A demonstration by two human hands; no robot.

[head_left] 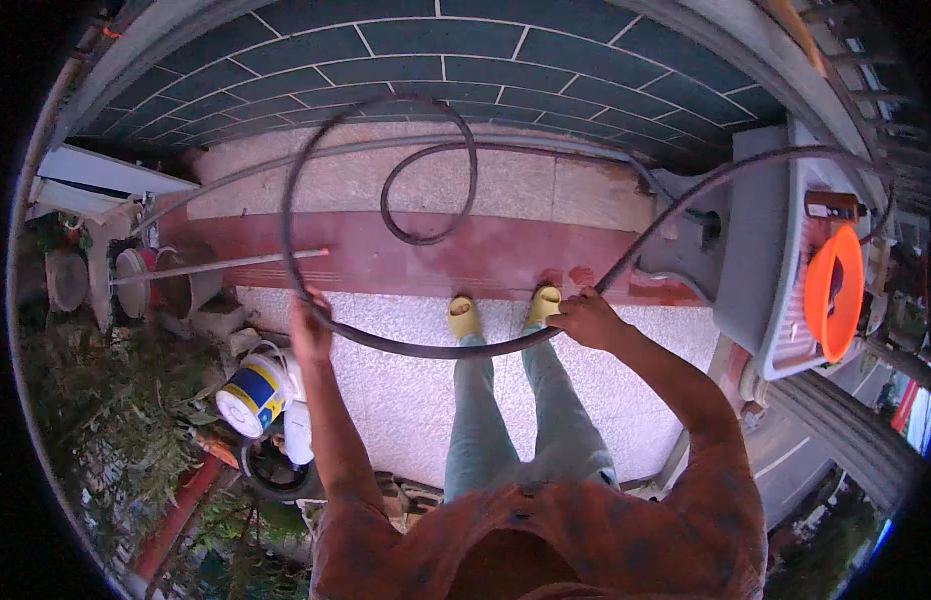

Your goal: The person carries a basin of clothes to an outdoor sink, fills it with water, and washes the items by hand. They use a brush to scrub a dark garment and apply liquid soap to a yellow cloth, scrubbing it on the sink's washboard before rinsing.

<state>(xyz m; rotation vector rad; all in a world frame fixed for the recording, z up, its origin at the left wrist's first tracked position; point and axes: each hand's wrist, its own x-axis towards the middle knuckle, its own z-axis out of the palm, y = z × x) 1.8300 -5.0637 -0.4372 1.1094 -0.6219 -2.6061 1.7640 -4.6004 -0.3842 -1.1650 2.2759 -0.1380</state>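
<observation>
A dark hose (435,350) sags between my two hands in front of my legs. My left hand (311,325) is closed around it at the left, and from there the hose rises into a large loop with a smaller curl inside. On the right, my right hand (585,318) grips the same hose with bent fingers. Beyond that hand the hose arcs up and over the grey sink (750,250) and passes behind its far right side. Where its ends lie I cannot tell.
An orange basin (835,295) and a brown bottle (833,207) sit on the sink's ridged top. At the left are a pole (225,264), a white bucket (255,395) with a blue and yellow label, and plants (125,440). Dark tiles (445,70) cover the wall ahead.
</observation>
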